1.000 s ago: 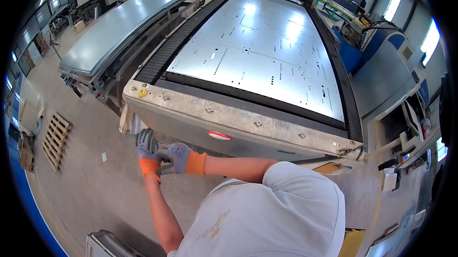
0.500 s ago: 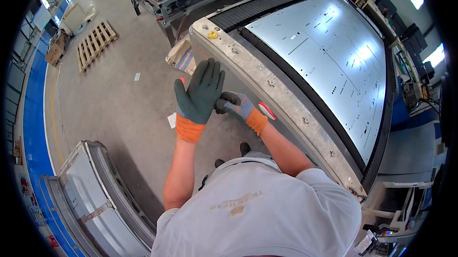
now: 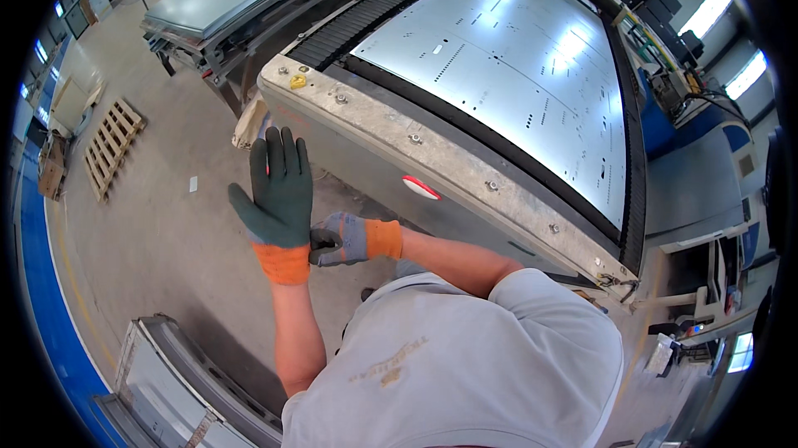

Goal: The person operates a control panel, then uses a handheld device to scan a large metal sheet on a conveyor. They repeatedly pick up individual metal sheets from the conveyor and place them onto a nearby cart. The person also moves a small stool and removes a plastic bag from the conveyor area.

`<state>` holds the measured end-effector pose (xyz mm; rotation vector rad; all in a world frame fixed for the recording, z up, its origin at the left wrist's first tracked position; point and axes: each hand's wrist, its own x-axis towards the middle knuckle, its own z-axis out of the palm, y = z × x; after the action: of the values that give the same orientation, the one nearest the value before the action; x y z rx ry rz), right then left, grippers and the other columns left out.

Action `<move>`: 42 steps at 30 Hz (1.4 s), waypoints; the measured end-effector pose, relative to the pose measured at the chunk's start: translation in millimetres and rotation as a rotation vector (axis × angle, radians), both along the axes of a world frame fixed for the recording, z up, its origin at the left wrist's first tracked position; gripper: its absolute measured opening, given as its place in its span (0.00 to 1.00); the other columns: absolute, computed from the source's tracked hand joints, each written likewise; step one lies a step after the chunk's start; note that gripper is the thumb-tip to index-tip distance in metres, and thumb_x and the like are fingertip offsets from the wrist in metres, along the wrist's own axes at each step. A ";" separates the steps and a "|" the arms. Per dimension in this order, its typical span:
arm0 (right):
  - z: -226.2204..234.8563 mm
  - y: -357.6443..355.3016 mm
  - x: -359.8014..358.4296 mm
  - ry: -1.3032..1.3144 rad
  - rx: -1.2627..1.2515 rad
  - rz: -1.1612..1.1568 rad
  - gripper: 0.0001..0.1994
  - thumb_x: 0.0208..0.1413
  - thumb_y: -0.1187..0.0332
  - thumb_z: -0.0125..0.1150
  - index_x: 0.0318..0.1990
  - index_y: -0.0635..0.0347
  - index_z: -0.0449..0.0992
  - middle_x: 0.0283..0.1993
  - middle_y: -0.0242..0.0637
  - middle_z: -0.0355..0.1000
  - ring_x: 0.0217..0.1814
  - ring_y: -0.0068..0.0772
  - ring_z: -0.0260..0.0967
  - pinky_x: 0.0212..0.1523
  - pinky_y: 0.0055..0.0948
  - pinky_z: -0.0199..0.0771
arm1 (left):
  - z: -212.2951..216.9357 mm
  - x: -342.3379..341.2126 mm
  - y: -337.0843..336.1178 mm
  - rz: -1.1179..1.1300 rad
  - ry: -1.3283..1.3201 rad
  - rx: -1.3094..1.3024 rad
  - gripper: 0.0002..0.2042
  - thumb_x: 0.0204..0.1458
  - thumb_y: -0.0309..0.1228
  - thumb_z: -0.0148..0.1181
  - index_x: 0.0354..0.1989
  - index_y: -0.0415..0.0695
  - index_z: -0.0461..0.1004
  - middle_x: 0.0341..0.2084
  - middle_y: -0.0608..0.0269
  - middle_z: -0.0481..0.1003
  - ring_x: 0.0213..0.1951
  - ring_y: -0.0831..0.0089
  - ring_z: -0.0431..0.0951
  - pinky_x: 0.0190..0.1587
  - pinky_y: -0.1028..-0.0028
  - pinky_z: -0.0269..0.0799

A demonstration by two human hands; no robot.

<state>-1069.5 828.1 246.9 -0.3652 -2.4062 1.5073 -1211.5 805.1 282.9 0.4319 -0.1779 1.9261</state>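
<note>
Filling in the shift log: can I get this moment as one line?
left hand: raised, green glove, fingers spread | right hand: pinching left glove's orange cuff | ahead: perforated metal sheet on machine bed

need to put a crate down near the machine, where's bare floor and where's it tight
Bare concrete floor lies open between the wooden pallet on the left and the machine's grey end frame. It is tight near the metal rack at the lower left and on the right, where the blue cabinet and clutter crowd in. The gloved left hand and right hand meet before the frame.

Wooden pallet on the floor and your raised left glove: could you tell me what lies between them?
Head view: mostly bare grey floor between the wooden pallet and left hand, with one small white scrap.
</note>
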 end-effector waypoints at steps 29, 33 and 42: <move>-87.3 287.5 -74.8 0.010 0.093 -0.341 0.20 0.53 0.52 0.62 0.39 0.63 0.80 0.36 0.51 0.78 0.38 0.53 0.75 0.42 0.43 0.73 | -112.1 -76.0 369.4 0.358 1.188 -0.860 0.13 0.66 0.27 0.51 0.54 0.41 0.79 0.40 0.55 0.82 0.37 0.70 0.82 0.41 0.73 0.78; -48.1 299.6 -50.4 -0.255 0.047 -0.441 0.23 0.54 0.48 0.64 0.42 0.62 0.79 0.38 0.51 0.78 0.40 0.57 0.74 0.42 0.45 0.73 | -183.6 -100.3 427.0 0.672 2.434 -1.178 0.18 0.60 0.38 0.58 0.44 0.32 0.78 0.38 0.42 0.81 0.39 0.53 0.83 0.45 0.60 0.78; -80.8 315.2 -22.5 -0.209 -0.042 -0.875 0.20 0.59 0.50 0.61 0.43 0.60 0.79 0.45 0.51 0.78 0.49 0.55 0.73 0.51 0.42 0.72 | -162.0 35.6 478.3 0.027 1.872 -0.388 0.17 0.62 0.27 0.56 0.60 0.39 0.74 0.51 0.56 0.80 0.54 0.67 0.78 0.57 0.72 0.70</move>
<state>-1091.9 1143.4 166.1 -1.4130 -1.8956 1.1245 -1175.9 1283.3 120.8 1.6860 1.3469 0.8657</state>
